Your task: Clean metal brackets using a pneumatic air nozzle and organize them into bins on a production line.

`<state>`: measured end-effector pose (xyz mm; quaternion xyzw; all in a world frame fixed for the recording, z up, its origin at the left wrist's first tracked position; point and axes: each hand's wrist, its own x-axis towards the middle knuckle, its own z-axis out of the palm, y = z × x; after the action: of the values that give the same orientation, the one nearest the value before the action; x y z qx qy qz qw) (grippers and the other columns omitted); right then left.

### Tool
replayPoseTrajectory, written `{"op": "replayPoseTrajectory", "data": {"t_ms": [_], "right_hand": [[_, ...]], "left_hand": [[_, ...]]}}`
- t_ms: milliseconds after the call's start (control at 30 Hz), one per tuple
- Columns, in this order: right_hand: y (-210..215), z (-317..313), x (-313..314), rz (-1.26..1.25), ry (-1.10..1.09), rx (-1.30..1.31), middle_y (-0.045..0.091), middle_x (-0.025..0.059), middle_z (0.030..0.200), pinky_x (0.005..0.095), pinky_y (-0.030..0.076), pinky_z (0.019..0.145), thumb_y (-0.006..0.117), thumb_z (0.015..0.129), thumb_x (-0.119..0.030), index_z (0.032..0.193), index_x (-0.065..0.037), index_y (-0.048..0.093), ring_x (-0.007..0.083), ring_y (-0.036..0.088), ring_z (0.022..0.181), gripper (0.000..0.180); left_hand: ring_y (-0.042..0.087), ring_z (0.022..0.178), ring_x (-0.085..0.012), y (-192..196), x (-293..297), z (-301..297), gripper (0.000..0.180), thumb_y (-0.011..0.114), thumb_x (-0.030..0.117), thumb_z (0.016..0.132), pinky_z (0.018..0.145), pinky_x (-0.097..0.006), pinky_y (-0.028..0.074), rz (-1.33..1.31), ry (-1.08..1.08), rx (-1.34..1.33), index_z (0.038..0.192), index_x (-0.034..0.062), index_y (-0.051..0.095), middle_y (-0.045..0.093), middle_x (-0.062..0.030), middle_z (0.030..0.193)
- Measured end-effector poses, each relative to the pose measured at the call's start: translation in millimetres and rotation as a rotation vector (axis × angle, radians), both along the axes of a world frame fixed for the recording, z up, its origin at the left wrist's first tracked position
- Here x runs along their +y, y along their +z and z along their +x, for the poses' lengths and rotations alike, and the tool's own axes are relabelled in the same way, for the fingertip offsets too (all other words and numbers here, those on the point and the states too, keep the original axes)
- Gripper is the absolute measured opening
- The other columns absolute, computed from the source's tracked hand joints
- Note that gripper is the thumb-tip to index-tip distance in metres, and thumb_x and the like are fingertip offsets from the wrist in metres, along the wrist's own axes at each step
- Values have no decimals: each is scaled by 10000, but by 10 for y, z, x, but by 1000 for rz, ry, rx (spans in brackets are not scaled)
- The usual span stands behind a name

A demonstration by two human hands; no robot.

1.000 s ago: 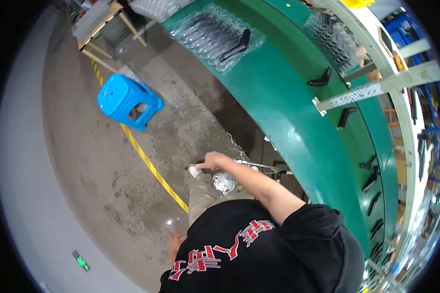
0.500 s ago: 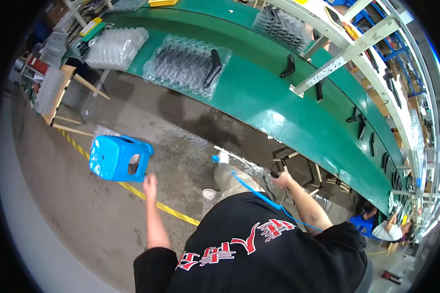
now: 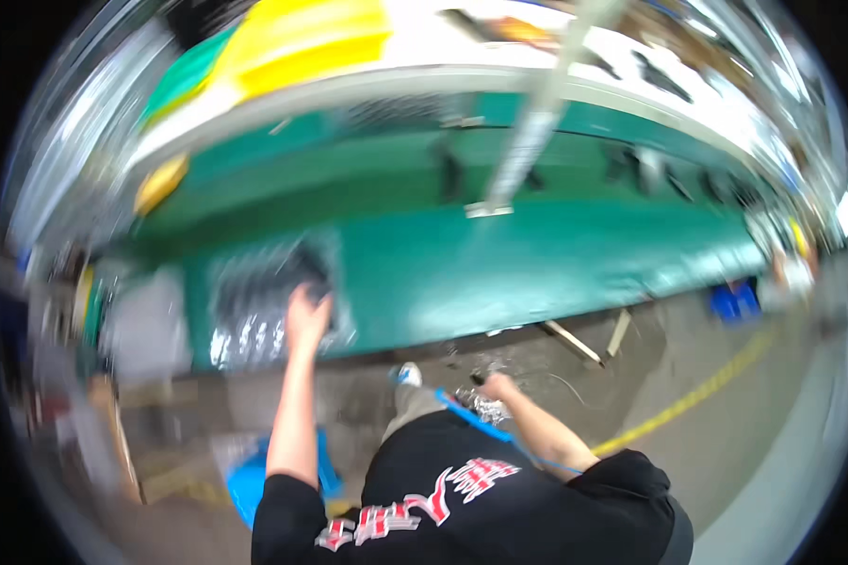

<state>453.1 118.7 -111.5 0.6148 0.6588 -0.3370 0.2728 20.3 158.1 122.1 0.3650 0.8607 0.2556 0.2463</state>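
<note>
My left hand [image 3: 308,320] reaches over the near edge of the green bench, its fingers closed around the lower end of a black angled part [image 3: 311,262]. That part lies over a clear plastic tray [image 3: 341,325] holding several dark pieces; motion blur softens the outlines. Low in front of my body, at the right, my right hand [image 3: 501,386] is closed on a small dark object [image 3: 479,379], whose kind I cannot make out. A blue coiled cord [image 3: 476,418] runs from near my right hand across my front towards my right forearm.
The green bench [image 3: 396,282] spans the view, with a white post [image 3: 518,165] standing on it and a shelf above carrying yellow bins [image 3: 311,42]. Stacked clear trays [image 3: 146,325] sit at left. A blue stool [image 3: 250,485] stands beside my left arm. Several black parts lie along the bench's far side.
My view has turned towards the bench. My left hand has moved from beside the blue stool to the black part on the tray. The right hand stays closed, low at my front.
</note>
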Motion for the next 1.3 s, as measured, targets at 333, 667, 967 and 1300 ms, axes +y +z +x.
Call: {"op": "replayPoseTrajectory", "data": {"t_ms": [333,667,967,1300], "right_hand": [[850,-522,-463,58,-515,-11,717,193,928,462,552,726,631,754,-411,978,36,714,376,687,827,507],[944,-1324,-2172,104,-1004,2,707,208,954,444,543,740,626,782,-507,1026,-5,707,391,664,816,564],[3011,-2786,-1885,641,-1119,278,658,115,716,344,468,598,692,836,-296,881,-1,664,269,555,584,300],[3389,-3363,-2815,1037,-1204,496,619,66,678,300,405,535,727,810,-146,875,-5,643,182,490,540,176]], "left_hand": [[565,1055,-465,-1206,478,-603,890,727,370,806,915,-497,472,-42,-156,195,1433,-34,241,497,-337,1241],[522,635,-221,-944,697,-1193,93,544,126,768,644,-321,455,157,138,-1175,829,76,495,534,-84,705],[348,551,-82,178,587,-594,55,583,96,914,519,-228,317,-166,-81,-2064,953,68,556,393,26,651],[451,533,-95,216,-331,827,68,569,82,865,507,-241,423,-595,-129,-1974,844,57,509,478,-6,651]]}}
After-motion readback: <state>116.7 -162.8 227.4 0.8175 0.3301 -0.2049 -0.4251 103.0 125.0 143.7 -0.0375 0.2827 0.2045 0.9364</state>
